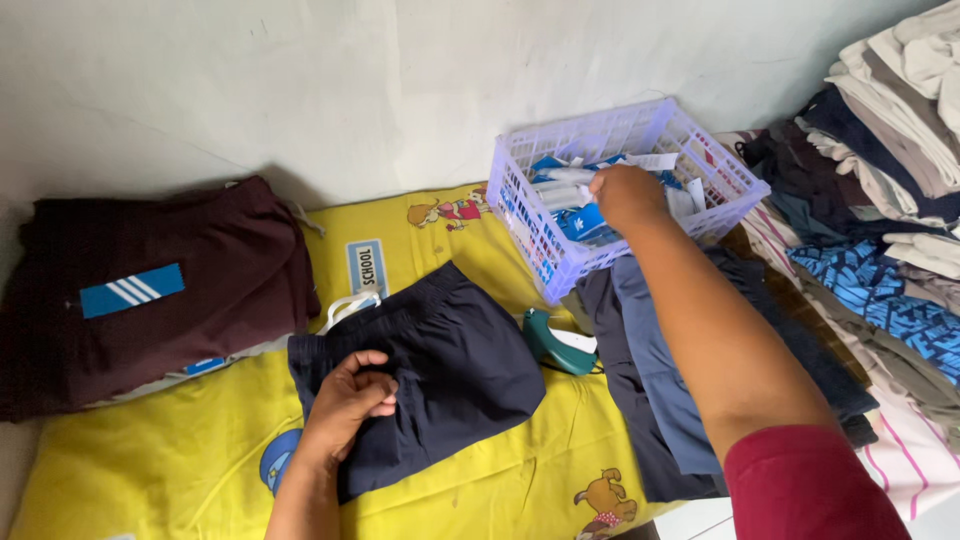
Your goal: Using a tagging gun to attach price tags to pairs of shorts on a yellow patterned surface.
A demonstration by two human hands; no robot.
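A pair of folded dark navy shorts [450, 370] with a white drawstring lies on a yellow cartoon-print sheet [170, 460]. My left hand [345, 400] rests on the shorts' near left corner, fingers curled over the fabric. My right hand [628, 197] reaches into a lilac plastic basket [545, 255] holding several blue and white paper tags [585, 222]; its fingers are down among the tags, and I cannot tell if it grips one. A green tagging gun [553, 343] lies between the shorts and the basket.
A stack of maroon garments [150, 290] with a blue striped tag sits at the left. Dark folded clothes [650, 400] lie under my right arm. A tall pile of mixed clothing [890, 150] stands at the right. A white wall is behind.
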